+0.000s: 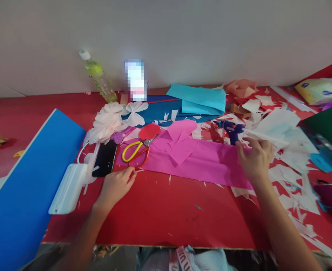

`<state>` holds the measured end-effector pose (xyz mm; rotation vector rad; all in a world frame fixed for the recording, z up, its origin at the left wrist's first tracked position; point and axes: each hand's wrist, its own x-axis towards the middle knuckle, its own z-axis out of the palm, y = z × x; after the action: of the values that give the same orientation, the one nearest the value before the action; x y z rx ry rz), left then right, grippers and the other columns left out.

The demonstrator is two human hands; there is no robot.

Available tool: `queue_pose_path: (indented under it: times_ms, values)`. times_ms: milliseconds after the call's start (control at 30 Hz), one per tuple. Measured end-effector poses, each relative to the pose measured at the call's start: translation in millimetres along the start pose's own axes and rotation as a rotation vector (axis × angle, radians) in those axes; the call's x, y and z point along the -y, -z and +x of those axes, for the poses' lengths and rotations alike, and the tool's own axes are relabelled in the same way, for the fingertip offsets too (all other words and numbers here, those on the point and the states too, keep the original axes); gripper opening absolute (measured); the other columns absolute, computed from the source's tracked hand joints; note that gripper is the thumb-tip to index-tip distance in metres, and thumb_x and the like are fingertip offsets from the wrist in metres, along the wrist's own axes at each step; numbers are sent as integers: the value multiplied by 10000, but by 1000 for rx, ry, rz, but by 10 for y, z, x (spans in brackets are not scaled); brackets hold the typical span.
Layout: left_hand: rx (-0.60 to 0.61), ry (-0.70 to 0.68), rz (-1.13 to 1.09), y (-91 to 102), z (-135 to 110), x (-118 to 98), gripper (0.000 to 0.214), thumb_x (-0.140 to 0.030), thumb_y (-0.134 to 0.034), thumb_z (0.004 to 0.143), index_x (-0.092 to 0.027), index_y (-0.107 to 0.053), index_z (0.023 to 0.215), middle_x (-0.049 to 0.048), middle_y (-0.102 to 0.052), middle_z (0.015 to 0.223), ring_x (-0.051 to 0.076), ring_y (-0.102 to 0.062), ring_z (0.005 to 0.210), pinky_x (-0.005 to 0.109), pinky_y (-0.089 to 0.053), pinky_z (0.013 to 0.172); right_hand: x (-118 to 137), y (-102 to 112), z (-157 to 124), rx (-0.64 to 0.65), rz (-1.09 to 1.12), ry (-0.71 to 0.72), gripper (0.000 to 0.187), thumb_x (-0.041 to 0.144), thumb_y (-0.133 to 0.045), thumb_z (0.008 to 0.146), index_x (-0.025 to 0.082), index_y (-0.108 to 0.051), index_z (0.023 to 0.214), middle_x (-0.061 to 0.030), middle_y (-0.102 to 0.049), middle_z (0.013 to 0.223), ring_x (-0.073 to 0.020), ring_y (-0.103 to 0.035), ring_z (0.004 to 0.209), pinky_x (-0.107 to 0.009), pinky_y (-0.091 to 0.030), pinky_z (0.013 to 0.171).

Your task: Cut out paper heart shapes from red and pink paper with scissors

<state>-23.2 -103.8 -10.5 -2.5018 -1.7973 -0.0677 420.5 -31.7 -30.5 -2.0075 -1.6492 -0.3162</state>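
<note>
My left hand (119, 186) is at the table's front left, thumb and fingertips pinched together beside a small pale scrap; what they hold is too small to make out. Just above it lie scissors (136, 154) with one yellow and one orange handle, on a strip of magenta paper (211, 160). Pink cut petals (178, 145) and a red cut piece (149, 131) lie by the blades. My right hand (256, 158), fingers apart and curved, is at the grip of a blue glue gun (232, 130). A long white glue stick (264, 135) sticks out behind the gun.
At left are a blue board (30, 180), a white power bank (69, 188), a black phone (105, 158) and a pale paper flower (107, 120). Behind stand a bottle (99, 77) and a lit phone (135, 79). Turquoise paper (202, 99) and white scraps (290, 180) cover the back and right.
</note>
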Motion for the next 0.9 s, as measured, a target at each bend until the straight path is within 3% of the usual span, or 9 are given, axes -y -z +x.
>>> queue_pose_path:
  times_ms: [100, 167, 300, 433, 533, 600, 767, 833, 900]
  values:
    - [-48, 30, -54, 43, -8, -16, 218, -333, -448, 910, -183, -595, 970, 27, -716, 773, 179, -655, 625, 259, -376, 537, 119, 146, -184, -96, 62, 27, 275, 385, -468, 874, 167, -630, 834, -108, -529, 780, -261, -491, 823, -408, -383, 786]
    - [-36, 12, -162, 66, 12, -114, 238, -351, -431, 916, -184, -594, 965, 27, -710, 765, 171, -651, 628, 257, -389, 560, 267, 207, -327, -40, 158, 118, 236, 329, -460, 878, 189, -586, 736, -69, -524, 689, -221, -486, 705, -364, -396, 703]
    - [137, -123, -470, 105, 105, -465, 271, -377, -388, 919, -185, -579, 900, 13, -675, 704, 162, -631, 626, 259, -389, 585, 694, 287, -601, 331, 445, 329, 209, 287, -444, 906, 195, -581, 776, -66, -616, 736, -192, -555, 682, -312, -424, 641]
    - [200, -100, -808, 134, 204, -799, 319, -294, -263, 939, -178, -556, 991, 9, -626, 683, 156, -597, 643, 260, -386, 596, 1100, 396, -774, 684, 685, 371, 218, 310, -437, 927, 188, -616, 907, -82, -655, 849, -201, -610, 793, -325, -472, 725]
    - [189, -2, -1061, 112, 279, -947, 291, -260, -262, 932, -183, -529, 1019, 11, -609, 766, 144, -565, 690, 254, -406, 644, 1292, 445, -846, 970, 934, 302, 267, 372, -473, 916, 178, -601, 1047, -91, -667, 1004, -201, -624, 903, -333, -484, 807]
    - [164, 82, -1145, 76, 326, -1001, 245, -256, -303, 922, -190, -519, 1017, 7, -596, 803, 141, -549, 715, 255, -416, 679, 1369, 429, -879, 1085, 1067, 220, 332, 435, -524, 879, 164, -593, 1058, -87, -671, 992, -196, -625, 865, -332, -496, 780]
    - [167, 152, -1278, 14, 374, -1038, 234, -279, -302, 928, -193, -519, 913, -25, -504, 687, 127, -506, 661, 241, -405, 643, 1466, 302, -923, 1216, 1214, 18, 331, 430, -558, 841, 175, -567, 1053, -79, -647, 1025, -188, -607, 904, -343, -485, 813]
    - [161, 185, -1287, 7, 371, -1039, 236, -283, -296, 930, -194, -513, 906, -36, -466, 655, 121, -483, 634, 239, -397, 630, 1497, 263, -936, 1249, 1288, -22, 332, 416, -569, 821, 179, -552, 1053, -76, -631, 1049, -188, -594, 947, -337, -475, 829]
    - [153, 197, -1296, 0, 368, -1038, 233, -287, -295, 931, -194, -508, 925, -40, -453, 648, 122, -476, 634, 242, -400, 640, 1529, 245, -948, 1244, 1258, -19, 298, 382, -592, 789, 174, -551, 998, -51, -627, 956, -172, -590, 865, -309, -473, 765]
